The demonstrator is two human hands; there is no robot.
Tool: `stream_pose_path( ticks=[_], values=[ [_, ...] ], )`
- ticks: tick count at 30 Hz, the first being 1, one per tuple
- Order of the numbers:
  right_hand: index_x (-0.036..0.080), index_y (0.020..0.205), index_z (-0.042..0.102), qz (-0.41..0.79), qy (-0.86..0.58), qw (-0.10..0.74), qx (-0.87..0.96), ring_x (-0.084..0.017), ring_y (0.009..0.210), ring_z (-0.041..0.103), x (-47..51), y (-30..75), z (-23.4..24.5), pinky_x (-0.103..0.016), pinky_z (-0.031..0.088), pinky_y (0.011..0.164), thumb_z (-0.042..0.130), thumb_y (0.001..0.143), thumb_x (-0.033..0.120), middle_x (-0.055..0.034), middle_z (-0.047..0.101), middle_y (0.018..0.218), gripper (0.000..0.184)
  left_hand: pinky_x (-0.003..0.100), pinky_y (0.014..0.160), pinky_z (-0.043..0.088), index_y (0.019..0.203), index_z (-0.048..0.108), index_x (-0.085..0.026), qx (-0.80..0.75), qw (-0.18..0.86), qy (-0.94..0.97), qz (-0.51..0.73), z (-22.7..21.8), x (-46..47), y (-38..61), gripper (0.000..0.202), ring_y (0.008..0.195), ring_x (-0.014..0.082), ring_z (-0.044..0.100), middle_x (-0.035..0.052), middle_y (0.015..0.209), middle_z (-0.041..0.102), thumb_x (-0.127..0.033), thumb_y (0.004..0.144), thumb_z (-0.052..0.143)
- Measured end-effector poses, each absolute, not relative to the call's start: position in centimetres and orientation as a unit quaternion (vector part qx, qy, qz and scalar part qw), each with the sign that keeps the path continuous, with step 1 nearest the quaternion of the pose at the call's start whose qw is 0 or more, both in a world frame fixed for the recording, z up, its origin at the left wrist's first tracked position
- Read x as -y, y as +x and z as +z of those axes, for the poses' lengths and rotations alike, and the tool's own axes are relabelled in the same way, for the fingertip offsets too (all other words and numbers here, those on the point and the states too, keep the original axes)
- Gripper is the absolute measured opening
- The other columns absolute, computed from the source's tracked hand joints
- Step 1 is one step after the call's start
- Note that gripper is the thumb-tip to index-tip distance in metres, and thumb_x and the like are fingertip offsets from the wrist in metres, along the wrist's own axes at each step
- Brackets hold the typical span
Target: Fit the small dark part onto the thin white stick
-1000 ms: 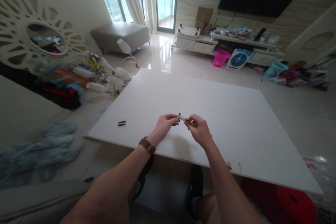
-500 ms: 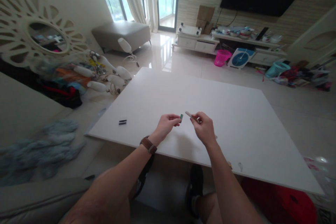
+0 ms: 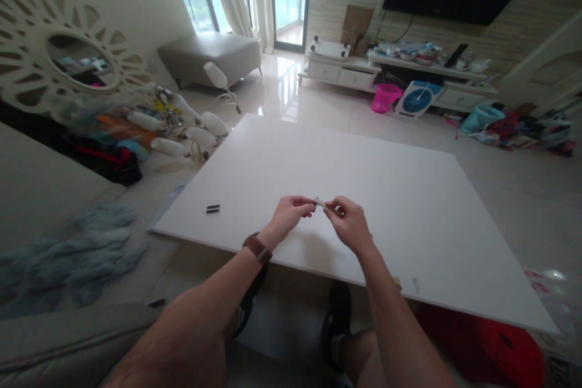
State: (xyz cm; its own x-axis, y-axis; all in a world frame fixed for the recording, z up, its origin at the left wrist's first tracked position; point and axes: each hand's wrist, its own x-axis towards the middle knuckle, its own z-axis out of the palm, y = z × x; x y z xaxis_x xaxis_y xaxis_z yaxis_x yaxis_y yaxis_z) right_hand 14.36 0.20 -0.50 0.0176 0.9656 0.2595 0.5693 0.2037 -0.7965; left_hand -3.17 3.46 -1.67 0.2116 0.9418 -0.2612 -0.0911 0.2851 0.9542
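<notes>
Above the near half of the white table [image 3: 364, 176], my left hand [image 3: 291, 213] pinches a small flat dark-edged piece [image 3: 314, 208] by its fingertips. My right hand [image 3: 349, 223] grips a slim light-grey stick-like thing [image 3: 320, 202]. The stick's far end overlaps the small piece in view; whether they touch I cannot make out. Two short black strips [image 3: 213, 208] lie side by side on the table to the left. My right fingers partly cover the stick.
A small clear thing [image 3: 415, 285] and a yellowish one [image 3: 397, 283] lie by the table's near edge. A lamp with white shades [image 3: 169, 147] stands beyond the left edge. Past the table are a pink basket [image 3: 385, 99] and a blue fan [image 3: 417, 99].
My right hand has moved slightly left, bringing the stick's end across to the small piece. The piece's green face, visible before, is now mostly covered. My left hand has barely moved.
</notes>
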Motion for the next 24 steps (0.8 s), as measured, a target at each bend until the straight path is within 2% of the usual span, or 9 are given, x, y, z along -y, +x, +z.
stream_pose_path(
  ticks=[3,8,12,17,21,24],
  values=[
    [0.022,0.077,0.063,0.17,-0.625,0.421,0.635,-0.017,0.063,0.054,-0.23,14.51,-0.49,-0.032,0.041,0.061,0.062,0.084,0.028,-0.0039,0.068,0.081,0.009,0.026,0.065,0.047,0.078,0.074,-0.013,-0.486,0.64,0.441,0.4,-1.64,-3.41,-3.17,0.014,0.061,0.0117,0.058,0.0042,0.068,0.069,-0.023,0.069,0.075],
    [0.023,0.077,0.062,0.225,-0.582,0.395,0.674,-0.016,0.062,0.055,-0.24,14.6,-0.56,-0.03,0.042,0.061,0.064,0.083,0.025,-0.0024,0.068,0.081,0.007,0.027,0.066,0.047,0.079,0.075,-0.012,-0.477,0.641,0.444,0.404,-1.56,-3.42,-3.19,0.013,0.062,0.0119,0.059,0.0052,0.069,0.069,-0.021,0.069,0.073],
    [0.022,0.076,0.061,0.131,-0.623,0.402,0.658,-0.016,0.062,0.052,-0.25,14.54,-0.53,-0.03,0.039,0.061,0.062,0.084,0.022,-0.002,0.065,0.078,0.008,0.026,0.064,0.046,0.077,0.074,-0.013,-0.486,0.639,0.438,0.404,-1.63,-3.47,-3.17,0.013,0.06,0.0111,0.057,0.0035,0.067,0.068,-0.022,0.068,0.074],
    [0.021,0.077,0.06,0.189,-0.556,0.384,0.713,-0.015,0.063,0.052,-0.15,14.4,-0.28,-0.027,0.04,0.061,0.062,0.085,0.021,-0.0008,0.064,0.079,0.009,0.026,0.066,0.046,0.078,0.074,-0.013,-0.475,0.648,0.433,0.41,-1.74,-3.46,-3.18,0.012,0.061,0.0107,0.058,0.0029,0.067,0.068,-0.02,0.069,0.072],
    [0.021,0.076,0.059,0.112,-0.608,0.39,0.683,-0.015,0.063,0.051,-0.19,14.49,-0.22,-0.029,0.039,0.063,0.061,0.085,0.019,-0.0015,0.063,0.078,0.01,0.026,0.065,0.046,0.077,0.074,-0.013,-0.484,0.645,0.43,0.406,-1.76,-3.44,-3.16,0.012,0.06,0.011,0.058,0.0028,0.066,0.068,-0.021,0.068,0.075],
    [0.021,0.077,0.059,0.128,-0.593,0.392,0.692,-0.015,0.062,0.051,-0.16,14.53,-0.13,-0.028,0.039,0.062,0.062,0.085,0.019,-0.0012,0.063,0.079,0.009,0.027,0.066,0.046,0.078,0.074,-0.013,-0.48,0.646,0.428,0.41,-1.77,-3.44,-3.15,0.014,0.061,0.0113,0.058,0.0035,0.068,0.069,-0.022,0.068,0.075]
  ],
)
